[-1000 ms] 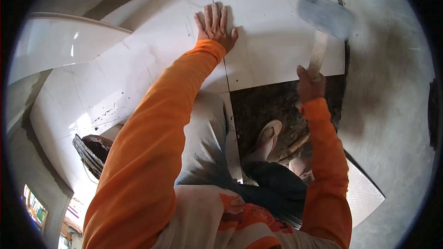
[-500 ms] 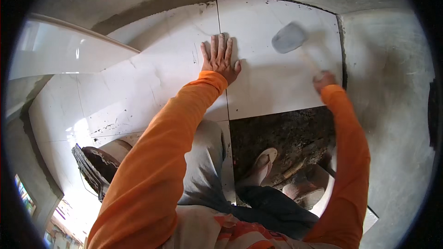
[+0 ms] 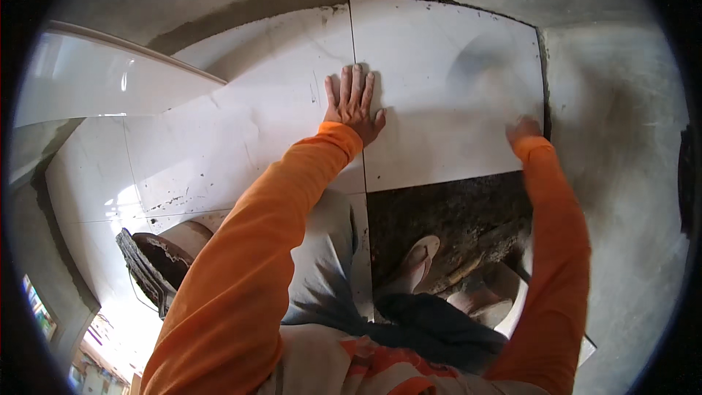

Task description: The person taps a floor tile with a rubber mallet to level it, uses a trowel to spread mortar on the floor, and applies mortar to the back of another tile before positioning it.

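My left hand (image 3: 354, 106) lies flat with fingers spread over the joint between two white floor tiles. Most of it rests on the left tile (image 3: 278, 132), with the thumb reaching the right tile (image 3: 431, 143). Over that right tile, near the wall, my right hand (image 3: 524, 130) is closed around the handle of a mallet (image 3: 474, 66). Motion smears the mallet's grey head and pale handle. Whether the head touches the tile I cannot tell.
Below the right tile is a patch of dark, rough ground (image 3: 453, 212), where my sandalled foot (image 3: 420, 260) stands. A mortar-crusted bucket (image 3: 157, 263) sits at left. Grey walls (image 3: 614, 139) border the tiles, and a glossy white panel (image 3: 110, 77) juts in from the left.
The mallet head has shifted slightly right and is more blurred. My left hand sits a little lower and further right in the picture, as the whole view has shifted slightly.
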